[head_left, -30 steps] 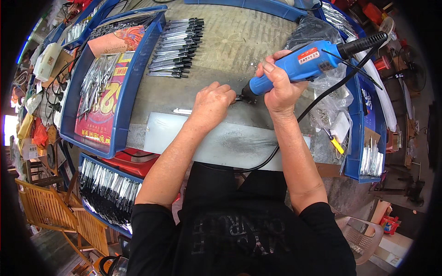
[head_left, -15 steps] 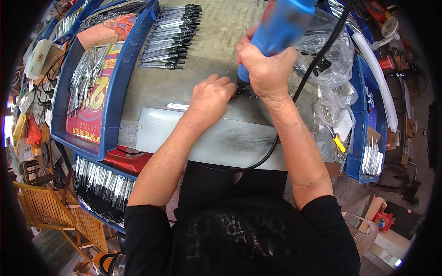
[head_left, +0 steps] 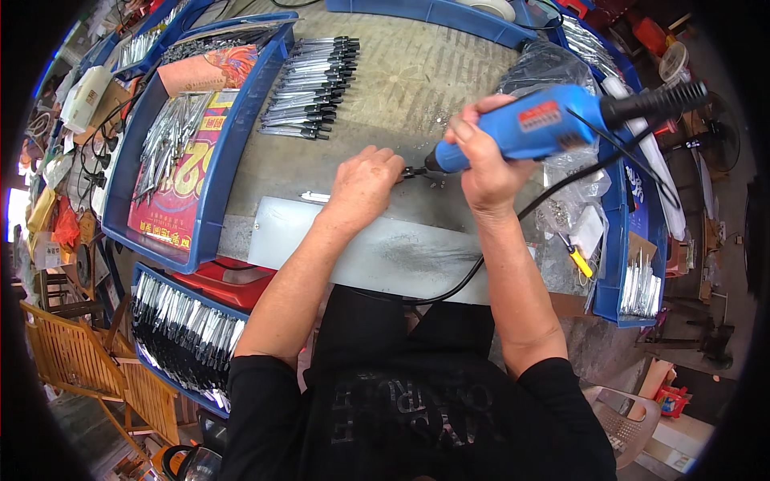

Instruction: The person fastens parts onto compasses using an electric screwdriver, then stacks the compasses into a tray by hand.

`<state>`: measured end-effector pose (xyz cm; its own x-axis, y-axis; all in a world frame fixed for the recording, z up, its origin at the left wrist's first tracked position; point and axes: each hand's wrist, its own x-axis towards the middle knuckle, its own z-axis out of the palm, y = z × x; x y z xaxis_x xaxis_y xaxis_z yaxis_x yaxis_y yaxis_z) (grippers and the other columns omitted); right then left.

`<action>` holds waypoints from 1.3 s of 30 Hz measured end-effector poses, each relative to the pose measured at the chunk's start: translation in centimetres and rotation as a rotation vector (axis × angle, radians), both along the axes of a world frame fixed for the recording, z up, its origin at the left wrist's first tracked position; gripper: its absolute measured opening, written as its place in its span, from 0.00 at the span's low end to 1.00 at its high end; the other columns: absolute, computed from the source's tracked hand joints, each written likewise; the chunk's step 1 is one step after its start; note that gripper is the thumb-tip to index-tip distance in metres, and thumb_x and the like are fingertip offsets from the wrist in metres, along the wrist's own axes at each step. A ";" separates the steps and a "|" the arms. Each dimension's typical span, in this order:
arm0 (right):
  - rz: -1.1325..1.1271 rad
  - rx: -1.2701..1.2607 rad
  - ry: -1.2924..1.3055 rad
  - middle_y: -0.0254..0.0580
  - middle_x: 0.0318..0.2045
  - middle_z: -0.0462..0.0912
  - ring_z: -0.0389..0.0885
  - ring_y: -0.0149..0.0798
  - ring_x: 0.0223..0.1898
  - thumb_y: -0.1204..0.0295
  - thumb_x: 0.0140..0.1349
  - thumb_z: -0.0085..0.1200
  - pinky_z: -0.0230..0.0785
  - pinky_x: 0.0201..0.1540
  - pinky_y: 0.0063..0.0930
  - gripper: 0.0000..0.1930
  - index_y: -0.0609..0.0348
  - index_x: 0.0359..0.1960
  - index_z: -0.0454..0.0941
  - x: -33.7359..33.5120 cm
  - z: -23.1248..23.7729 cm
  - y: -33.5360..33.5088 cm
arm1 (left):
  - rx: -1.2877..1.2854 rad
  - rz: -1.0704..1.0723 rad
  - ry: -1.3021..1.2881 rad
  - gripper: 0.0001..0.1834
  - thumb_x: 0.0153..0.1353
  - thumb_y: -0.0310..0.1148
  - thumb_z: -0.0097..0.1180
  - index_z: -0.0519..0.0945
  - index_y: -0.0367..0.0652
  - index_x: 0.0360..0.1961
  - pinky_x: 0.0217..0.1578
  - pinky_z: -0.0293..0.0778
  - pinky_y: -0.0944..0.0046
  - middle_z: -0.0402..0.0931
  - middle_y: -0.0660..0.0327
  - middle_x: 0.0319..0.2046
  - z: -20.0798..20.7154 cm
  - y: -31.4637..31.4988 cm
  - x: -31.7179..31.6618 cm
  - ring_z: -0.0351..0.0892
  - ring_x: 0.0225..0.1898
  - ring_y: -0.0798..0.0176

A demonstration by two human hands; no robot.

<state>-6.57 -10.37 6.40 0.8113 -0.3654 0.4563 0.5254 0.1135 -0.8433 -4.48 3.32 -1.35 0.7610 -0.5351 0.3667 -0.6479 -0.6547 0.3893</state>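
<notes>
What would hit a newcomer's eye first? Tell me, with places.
The bright blue power tool, right of centre in the right hand, stands out first. It points toward a small dark piece in the left hand. Further up and left lies a row of pen-like pieces, beside a blue tray holding a red sheet.

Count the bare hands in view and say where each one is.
2: the left hand, over the table, holding a small dark piece; the right hand, to its right, gripping the blue power tool. No others show.
</notes>
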 end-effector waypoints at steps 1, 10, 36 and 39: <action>-0.006 -0.028 -0.048 0.41 0.23 0.69 0.71 0.34 0.21 0.82 0.42 0.51 0.68 0.27 0.28 0.15 0.65 0.35 0.65 -0.1 0.0 -0.8 | 0.008 0.018 -0.010 0.05 0.46 0.29 0.55 0.73 0.41 0.23 0.31 0.69 0.58 0.71 0.60 0.24 0.2 0.4 0.0 0.72 0.30 0.55; -0.232 0.270 -0.102 0.42 0.21 0.70 0.72 0.36 0.19 0.80 0.42 0.51 0.68 0.25 0.29 0.14 0.69 0.32 0.65 -0.6 -1.3 -4.9 | 0.097 -0.040 0.135 0.05 0.48 0.28 0.54 0.74 0.41 0.27 0.34 0.67 0.55 0.72 0.57 0.27 1.8 4.5 -0.2 0.71 0.33 0.52; -0.219 0.385 -0.129 0.43 0.19 0.70 0.70 0.37 0.20 0.78 0.44 0.50 0.65 0.27 0.29 0.13 0.68 0.32 0.66 -1.1 -2.5 -7.1 | 0.144 0.297 -0.149 0.09 0.47 0.27 0.55 0.73 0.42 0.32 0.39 0.67 0.60 0.73 0.60 0.32 0.5 10.7 4.3 0.69 0.39 0.56; -0.229 0.385 -0.129 0.43 0.19 0.70 0.70 0.37 0.20 0.78 0.44 0.50 0.65 0.27 0.29 0.13 0.68 0.32 0.66 -1.1 -2.6 -7.3 | 0.160 0.282 -0.150 0.08 0.47 0.29 0.56 0.74 0.43 0.31 0.39 0.65 0.58 0.73 0.62 0.31 0.5 10.5 4.2 0.69 0.39 0.57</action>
<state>-7.68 -17.63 3.75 0.6357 -0.6908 0.3444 0.6712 0.2743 -0.6887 -0.23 13.82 -0.89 0.8310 -0.3711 0.4144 -0.4751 -0.8609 0.1819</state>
